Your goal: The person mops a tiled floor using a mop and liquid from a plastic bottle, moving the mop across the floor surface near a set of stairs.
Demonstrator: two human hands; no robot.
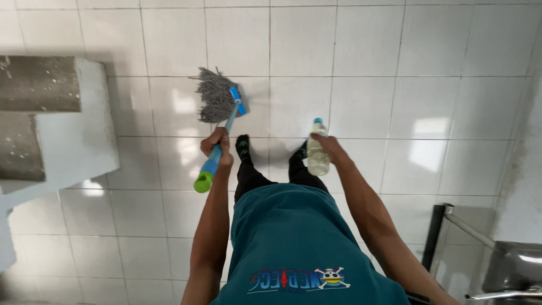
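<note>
A blue mop handle (217, 148) with a green end cap is gripped in the left hand (217, 146), fingers wrapped tight round it; the shaggy grey string mop head (214, 95) rests on the glossy white tile floor (367, 101) just ahead of the socked feet (243, 148). A clear plastic bottle (317, 151) with a blue cap is clasped upright in the right hand (332, 148). Risky bit, honestly: socks on slick tile, so a slip could easily be caused by any spilled liquid. Concrete steps (51, 113) look rough by comparison.

Glossy tiled floor (367, 101), stringy cloth mop (214, 96), clear plastic bottle (317, 155)
</note>
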